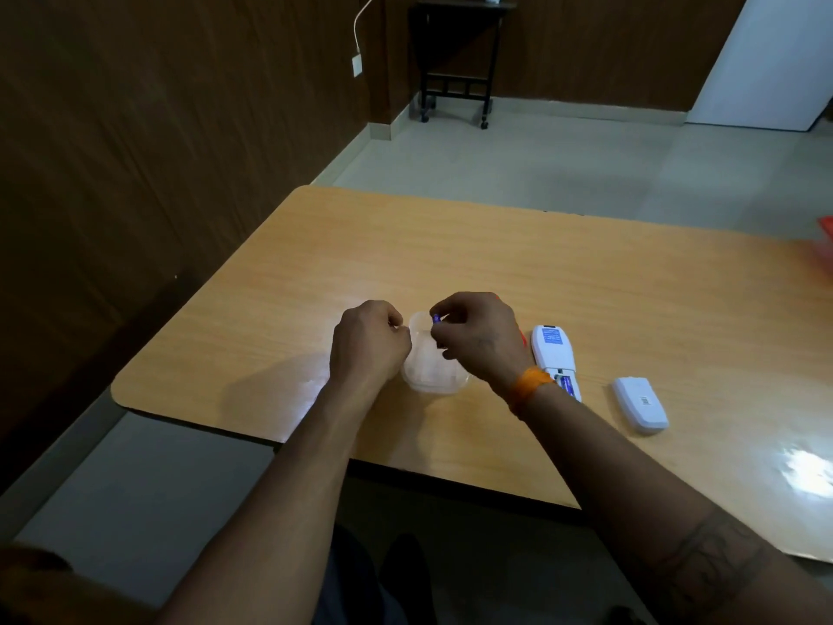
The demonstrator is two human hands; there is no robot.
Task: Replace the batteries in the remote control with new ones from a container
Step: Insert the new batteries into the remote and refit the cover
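Your right hand (478, 338) pinches a battery (436, 318) over the container (432, 376) while your left hand (369, 342) grips its rim to steady it; the remote (553, 354) lies open alongside.

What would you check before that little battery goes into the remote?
1. Battery pinched in right hand: ok.
2. Remote lies back-up with its compartment open: ok.
3. Cover off, lying apart on the table: ok.
4. Free slot in the compartment: cannot tell; one battery shows, the wrist hides the rest.
5. Left hand steadies the container: cannot tell.
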